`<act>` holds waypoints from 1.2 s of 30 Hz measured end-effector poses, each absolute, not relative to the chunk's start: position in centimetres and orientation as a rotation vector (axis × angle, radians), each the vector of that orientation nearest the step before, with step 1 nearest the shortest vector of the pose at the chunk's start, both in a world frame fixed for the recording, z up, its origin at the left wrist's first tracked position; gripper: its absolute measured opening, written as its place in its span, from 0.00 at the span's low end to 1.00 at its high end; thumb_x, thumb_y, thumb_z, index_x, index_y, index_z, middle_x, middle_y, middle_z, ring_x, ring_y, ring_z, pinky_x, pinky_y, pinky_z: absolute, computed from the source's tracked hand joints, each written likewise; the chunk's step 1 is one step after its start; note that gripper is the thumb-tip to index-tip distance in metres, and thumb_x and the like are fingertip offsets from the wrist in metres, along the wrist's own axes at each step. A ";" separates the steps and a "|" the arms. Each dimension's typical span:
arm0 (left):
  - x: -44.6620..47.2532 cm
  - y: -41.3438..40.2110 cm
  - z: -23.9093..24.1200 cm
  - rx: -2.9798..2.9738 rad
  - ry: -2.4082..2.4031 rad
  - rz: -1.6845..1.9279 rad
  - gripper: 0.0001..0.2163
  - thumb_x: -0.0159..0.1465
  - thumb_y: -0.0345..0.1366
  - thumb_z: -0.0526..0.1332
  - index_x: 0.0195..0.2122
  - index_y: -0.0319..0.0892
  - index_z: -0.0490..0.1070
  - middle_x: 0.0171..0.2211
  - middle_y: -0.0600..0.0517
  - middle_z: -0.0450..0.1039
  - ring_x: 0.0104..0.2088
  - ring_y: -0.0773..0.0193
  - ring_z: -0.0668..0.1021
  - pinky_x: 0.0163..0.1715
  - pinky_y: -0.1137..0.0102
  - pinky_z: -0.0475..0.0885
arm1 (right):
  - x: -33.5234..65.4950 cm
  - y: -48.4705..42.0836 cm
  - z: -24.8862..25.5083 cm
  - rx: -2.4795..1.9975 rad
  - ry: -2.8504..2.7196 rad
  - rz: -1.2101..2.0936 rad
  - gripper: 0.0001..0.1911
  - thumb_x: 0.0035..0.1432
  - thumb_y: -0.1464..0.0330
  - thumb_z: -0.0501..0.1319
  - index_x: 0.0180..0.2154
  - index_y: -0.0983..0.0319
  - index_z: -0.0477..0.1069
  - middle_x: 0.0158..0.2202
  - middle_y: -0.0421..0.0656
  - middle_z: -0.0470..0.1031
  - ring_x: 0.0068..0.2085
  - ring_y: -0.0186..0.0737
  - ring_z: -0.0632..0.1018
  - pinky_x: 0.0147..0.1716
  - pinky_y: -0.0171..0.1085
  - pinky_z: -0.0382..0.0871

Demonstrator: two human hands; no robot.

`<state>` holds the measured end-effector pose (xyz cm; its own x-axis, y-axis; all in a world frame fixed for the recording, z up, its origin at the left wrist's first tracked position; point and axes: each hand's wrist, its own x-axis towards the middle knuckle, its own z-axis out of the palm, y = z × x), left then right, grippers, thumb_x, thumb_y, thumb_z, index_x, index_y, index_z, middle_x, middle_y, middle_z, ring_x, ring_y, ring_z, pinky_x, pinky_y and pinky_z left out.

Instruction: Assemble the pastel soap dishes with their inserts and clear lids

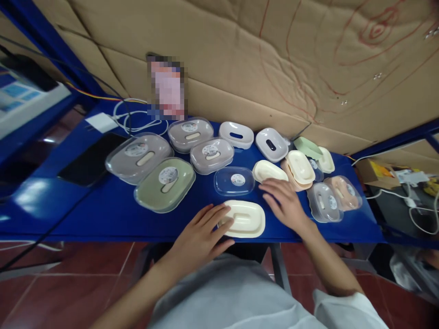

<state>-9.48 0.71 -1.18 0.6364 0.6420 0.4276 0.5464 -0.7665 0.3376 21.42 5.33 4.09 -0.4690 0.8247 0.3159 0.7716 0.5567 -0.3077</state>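
Observation:
A cream soap-dish base lies at the front edge of the blue table. My left hand rests against its left end, fingers spread and touching it. My right hand lies flat on the table just right of the dish, fingers apart, its tips close to a cream inner tray. A clear lid with a round sticker sits just behind the cream base.
Closed soap boxes stand at the left: a green one and grey ones. White bases, stacked cream and pink trays and lidded boxes fill the right. A black phone, charger and cables lie at back left. Cardboard lines the wall.

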 end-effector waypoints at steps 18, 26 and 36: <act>-9.8 0.7 -1.7 2.487 1.158 0.897 0.28 0.74 0.39 0.66 0.72 0.44 0.62 0.72 0.34 0.62 0.71 0.44 0.70 0.64 0.50 0.75 | 23.7 7.3 5.9 -1.352 -2.090 -0.009 0.12 0.73 0.65 0.60 0.52 0.47 0.78 0.49 0.45 0.83 0.52 0.54 0.83 0.56 0.58 0.77; -9.5 0.6 -1.7 2.535 1.175 0.903 0.32 0.73 0.38 0.67 0.75 0.46 0.58 0.75 0.33 0.55 0.74 0.41 0.65 0.66 0.48 0.73 | 20.8 0.6 2.3 -1.362 -2.264 0.193 0.31 0.73 0.62 0.64 0.72 0.52 0.62 0.63 0.50 0.78 0.65 0.56 0.78 0.68 0.62 0.66; -9.9 0.8 -1.6 2.525 1.143 0.941 0.29 0.71 0.39 0.69 0.71 0.44 0.65 0.76 0.35 0.56 0.75 0.41 0.62 0.68 0.47 0.72 | 17.7 -0.1 4.2 -1.096 -2.725 0.282 0.26 0.76 0.63 0.59 0.70 0.60 0.66 0.69 0.49 0.73 0.74 0.49 0.67 0.78 0.58 0.43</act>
